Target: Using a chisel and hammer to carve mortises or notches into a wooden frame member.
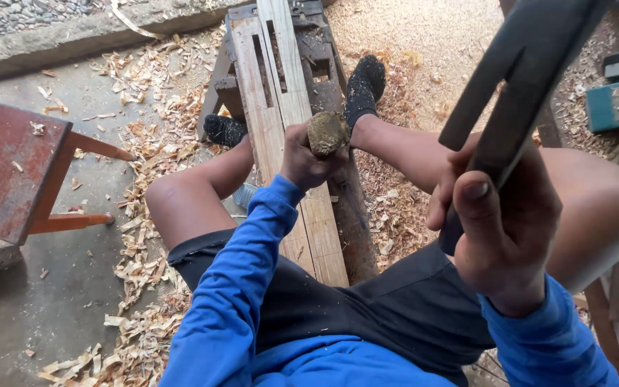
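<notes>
I sit astride a narrow wooden bench, and a pale slotted plank (274, 100) lies along it between my knees. My left hand (306, 161) is shut around a chisel (327, 132), whose battered round wooden butt sticks up from the fist. The chisel's blade is hidden below the hand against the plank. My right hand (503, 222) is raised close to the camera. It grips a dark hammer (521, 72) by the handle, the head up at the top right and well above the chisel.
Wood shavings (145, 236) and sawdust cover the concrete floor on both sides. A rusty red stool (8, 165) stands at the left. A teal power tool (614, 100) lies at the right edge. My feet in black socks (363, 86) rest beside the bench.
</notes>
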